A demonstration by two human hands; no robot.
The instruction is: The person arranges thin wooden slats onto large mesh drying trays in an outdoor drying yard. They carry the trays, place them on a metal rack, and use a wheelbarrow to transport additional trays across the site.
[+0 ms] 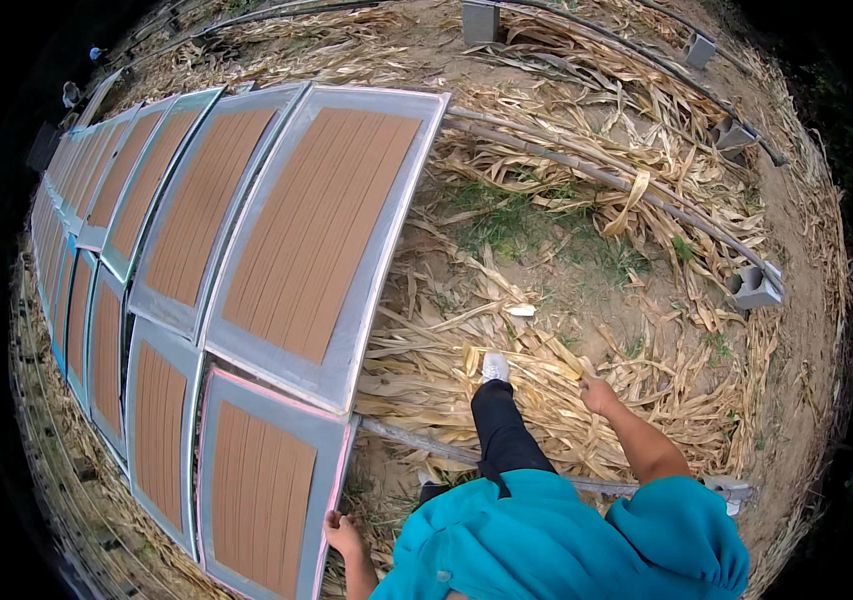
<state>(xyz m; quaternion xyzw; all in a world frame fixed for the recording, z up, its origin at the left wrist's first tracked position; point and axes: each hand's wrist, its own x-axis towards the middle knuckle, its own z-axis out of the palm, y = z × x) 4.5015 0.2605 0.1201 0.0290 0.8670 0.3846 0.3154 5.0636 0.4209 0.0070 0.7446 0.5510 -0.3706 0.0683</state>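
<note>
My left hand (344, 537) is closed at the right edge of the nearest drying screen (329, 462), a mesh panel with a pink-edged frame. On that screen lies a brown rectangular layer (258, 490) marked with lengthwise lines; what it is made of I cannot tell. Out to the right, my right hand (601, 397) hangs low over dry corn husks (556, 420) with its fingers curled. Whether anything is inside them does not show. A larger white-edged screen (346, 372), bearing another brown layer (321, 230), lies just beyond the pink-edged one.
More loaded screens (161, 180) run in two rows toward the far left. Long poles (596, 172) extend right to a grey hollow block (754, 287). Another pole (416, 440) crosses near my legs. My white shoe (495, 367) stands on husks. Small figures of people (71, 95) show far left.
</note>
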